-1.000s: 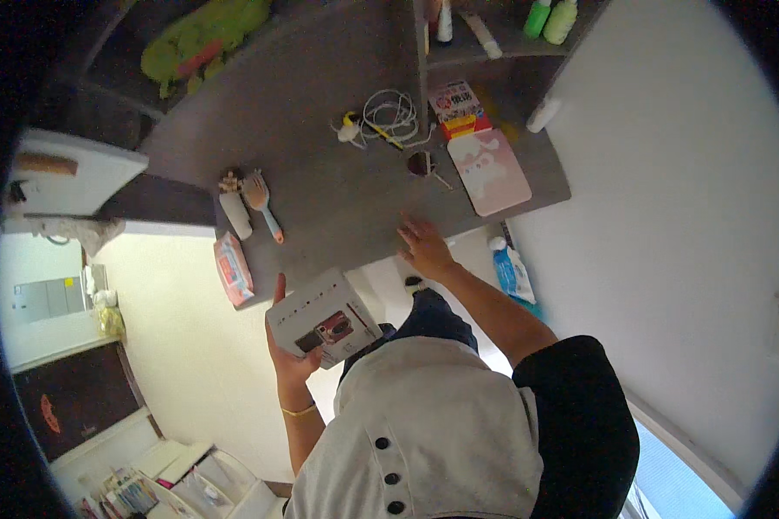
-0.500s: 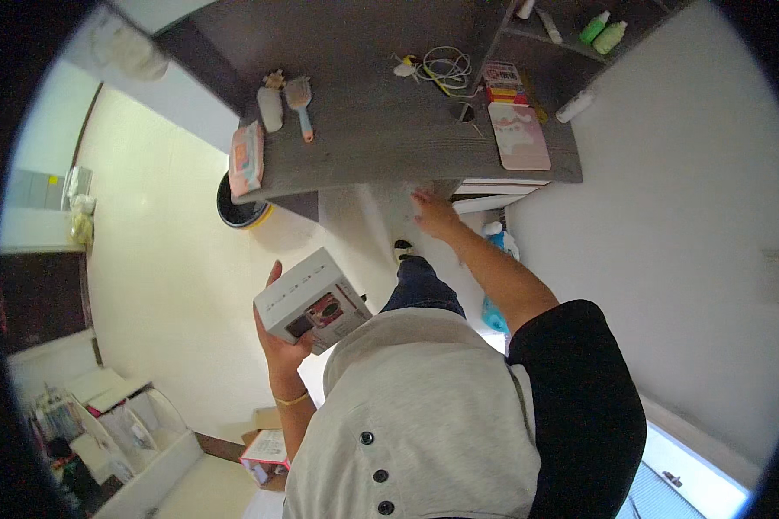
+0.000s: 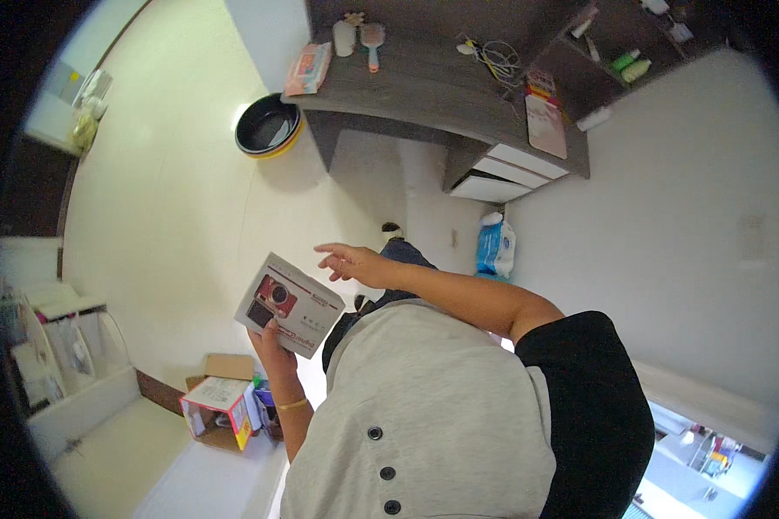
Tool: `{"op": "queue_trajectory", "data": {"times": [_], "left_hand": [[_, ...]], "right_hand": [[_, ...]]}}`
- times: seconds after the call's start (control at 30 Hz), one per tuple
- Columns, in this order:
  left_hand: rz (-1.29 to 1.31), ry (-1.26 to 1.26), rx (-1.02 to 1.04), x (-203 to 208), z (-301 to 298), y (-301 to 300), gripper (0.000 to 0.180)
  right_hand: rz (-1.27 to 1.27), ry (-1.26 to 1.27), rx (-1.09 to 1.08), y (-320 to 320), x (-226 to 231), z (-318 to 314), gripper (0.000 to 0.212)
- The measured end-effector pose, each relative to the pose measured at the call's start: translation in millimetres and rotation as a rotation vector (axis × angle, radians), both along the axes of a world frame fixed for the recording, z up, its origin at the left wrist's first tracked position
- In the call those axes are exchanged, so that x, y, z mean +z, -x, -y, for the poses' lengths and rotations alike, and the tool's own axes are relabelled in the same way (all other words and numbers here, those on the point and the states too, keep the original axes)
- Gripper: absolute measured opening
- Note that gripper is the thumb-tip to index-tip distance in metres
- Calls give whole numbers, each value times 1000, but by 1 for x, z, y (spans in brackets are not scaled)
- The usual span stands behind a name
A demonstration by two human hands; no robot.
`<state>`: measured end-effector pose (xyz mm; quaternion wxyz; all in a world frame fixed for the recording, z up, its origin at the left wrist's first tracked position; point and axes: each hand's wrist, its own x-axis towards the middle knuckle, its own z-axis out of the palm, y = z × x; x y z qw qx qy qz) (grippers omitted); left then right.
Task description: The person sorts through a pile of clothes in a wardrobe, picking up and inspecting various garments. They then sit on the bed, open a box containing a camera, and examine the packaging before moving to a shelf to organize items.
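Observation:
My left hand [image 3: 273, 348] grips a white camera box [image 3: 296, 303] by its lower left edge, with the thumb on its front. A red camera is printed on the face turned up to me. The fingers behind the box are hidden. Close to the box's upper right side, apart from it, my right hand [image 3: 355, 263] reaches across my body with its fingers stretched out and nothing in them.
A dark grey desk [image 3: 389, 91] stands ahead, bearing a hairbrush [image 3: 373, 45], a wipes pack [image 3: 308, 69] and a cable [image 3: 498, 65]. Below are drawers [image 3: 515, 169], a black bin [image 3: 269, 125] and a blue-white package [image 3: 495, 246]. An open carton [image 3: 219, 402] sits at lower left.
My right hand has come back from the desk's front edge toward the box. The box has turned so its printed face shows more. My view has swung left, away from the desk.

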<state>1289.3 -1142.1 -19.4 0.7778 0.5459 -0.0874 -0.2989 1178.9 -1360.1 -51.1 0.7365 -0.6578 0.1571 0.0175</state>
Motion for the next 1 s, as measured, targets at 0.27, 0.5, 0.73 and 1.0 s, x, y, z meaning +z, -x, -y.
{"op": "queue_trajectory", "data": {"times": [0.27,0.5,0.73,1.0], "left_hand": [[-45,-174,235,-4,-7,20,52],[-105,97,272,24,6,56,68],[-303,404,310,39,44,84,90],[-256,402,391,52,54,122,88]], "right_hand": [[100,52,265,-39,41,-26,67],[71,-209,429,-51,42,-17,68],[-107,-340,604,-54,76,3,56],[122,65,778,-45,69,6,73]]}}
